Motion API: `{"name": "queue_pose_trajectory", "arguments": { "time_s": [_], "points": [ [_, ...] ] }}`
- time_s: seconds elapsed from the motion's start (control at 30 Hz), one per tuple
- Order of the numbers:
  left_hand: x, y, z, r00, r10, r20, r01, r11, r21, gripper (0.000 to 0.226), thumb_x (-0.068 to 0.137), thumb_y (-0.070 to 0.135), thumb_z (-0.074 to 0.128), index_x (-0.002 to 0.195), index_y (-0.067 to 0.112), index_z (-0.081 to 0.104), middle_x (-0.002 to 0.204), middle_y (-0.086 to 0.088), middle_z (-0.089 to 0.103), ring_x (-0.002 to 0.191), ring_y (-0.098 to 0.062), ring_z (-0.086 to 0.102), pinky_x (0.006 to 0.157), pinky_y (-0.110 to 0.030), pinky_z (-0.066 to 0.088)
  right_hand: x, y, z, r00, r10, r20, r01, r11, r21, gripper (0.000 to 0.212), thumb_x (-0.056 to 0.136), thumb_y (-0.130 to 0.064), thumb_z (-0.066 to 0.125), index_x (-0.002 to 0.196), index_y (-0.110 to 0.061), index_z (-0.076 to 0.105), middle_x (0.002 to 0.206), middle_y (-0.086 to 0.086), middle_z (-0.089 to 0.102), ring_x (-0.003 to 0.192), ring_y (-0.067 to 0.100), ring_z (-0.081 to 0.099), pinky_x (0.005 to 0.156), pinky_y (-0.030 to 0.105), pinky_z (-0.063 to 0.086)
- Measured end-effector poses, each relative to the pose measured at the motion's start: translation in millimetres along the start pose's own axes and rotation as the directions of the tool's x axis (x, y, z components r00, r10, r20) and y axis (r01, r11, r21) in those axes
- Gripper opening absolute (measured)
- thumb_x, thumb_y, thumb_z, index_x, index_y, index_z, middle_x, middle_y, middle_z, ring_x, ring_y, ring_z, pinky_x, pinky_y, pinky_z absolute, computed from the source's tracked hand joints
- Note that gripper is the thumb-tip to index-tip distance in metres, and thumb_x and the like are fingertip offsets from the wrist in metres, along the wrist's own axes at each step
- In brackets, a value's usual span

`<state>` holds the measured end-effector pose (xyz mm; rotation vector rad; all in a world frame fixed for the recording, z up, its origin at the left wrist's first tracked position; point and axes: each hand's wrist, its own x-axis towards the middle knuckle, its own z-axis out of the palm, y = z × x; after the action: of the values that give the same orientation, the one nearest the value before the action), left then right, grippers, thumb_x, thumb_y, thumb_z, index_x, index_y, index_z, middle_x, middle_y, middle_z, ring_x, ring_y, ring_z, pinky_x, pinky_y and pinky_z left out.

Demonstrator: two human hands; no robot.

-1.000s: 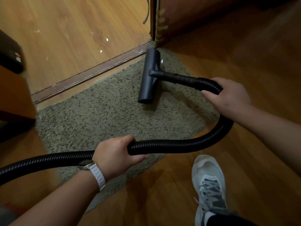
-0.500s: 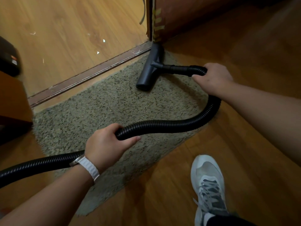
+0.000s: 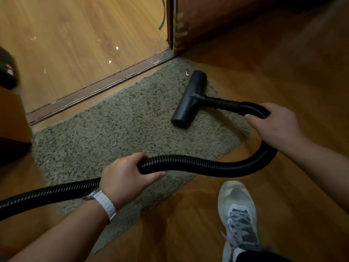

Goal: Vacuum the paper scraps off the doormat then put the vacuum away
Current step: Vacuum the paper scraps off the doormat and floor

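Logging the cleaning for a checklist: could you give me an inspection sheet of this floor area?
Surface: wooden floor; doormat lying along the threshold strip.
Job's things: nozzle resting on the doormat's far right part; one paper scrap beside its far end.
Clutter: white scraps on the lighter floor beyond the strip.
Hands: left hand and right hand each grip the hose.
Cables: grey cord hanging beside the brown door.
Surroundings: grey shoe, dark object at left edge.

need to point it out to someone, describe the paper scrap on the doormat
Find the grey doormat beside the threshold strip. Near its far corner, by the far end of the black vacuum head, lies a white scrap. Other scraps lie on the pale floor beyond the strip.
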<state>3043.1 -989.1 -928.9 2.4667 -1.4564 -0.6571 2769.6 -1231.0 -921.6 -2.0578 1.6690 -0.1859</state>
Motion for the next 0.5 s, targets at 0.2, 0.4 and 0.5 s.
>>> {"name": "queue_pose_trajectory", "arguments": {
  "time_s": [0.2,0.4,0.5],
  "points": [
    [5,-2,-6,1.0,-0.024,0.0,0.024,0.999,-0.048,0.063,0.058,0.085,0.049,0.089,0.032,0.066,0.055,0.014,0.057,0.053,0.0,0.054,0.046,-0.023,0.039,38,-26,-2,0.997,0.058,-0.046,-0.056,0.998,0.042,0.035,0.091,-0.043,0.061,0.113,-0.016,0.063,0.09,0.003,0.06,0.076,0.021,0.056,0.053,0.025,0.037],
    [11,-4,-11,0.997,-0.074,-0.029,0.071,0.991,-0.111,0.057,0.056,0.085,0.051,0.083,0.035,0.062,0.055,0.011,0.058,0.053,-0.003,0.056,0.048,-0.025,0.042,86,-64,1,0.996,0.089,0.015,-0.089,0.996,0.011,0.035,0.087,-0.045,0.06,0.106,-0.015,0.061,0.089,0.005,0.061,0.075,0.024,0.062,0.059,0.033,0.053],
    [9,-7,-10,0.998,-0.069,-0.012,0.068,0.994,-0.086,0.058,0.057,0.085,0.051,0.083,0.035,0.063,0.056,0.012,0.058,0.054,-0.003,0.056,0.047,-0.025,0.042,89,-78,8,0.996,0.05,0.073,-0.045,0.997,-0.066,0.028,0.089,-0.042,0.06,0.102,-0.018,0.057,0.081,0.002,0.055,0.066,0.017,0.055,0.048,0.026,0.041]
  ]
}}
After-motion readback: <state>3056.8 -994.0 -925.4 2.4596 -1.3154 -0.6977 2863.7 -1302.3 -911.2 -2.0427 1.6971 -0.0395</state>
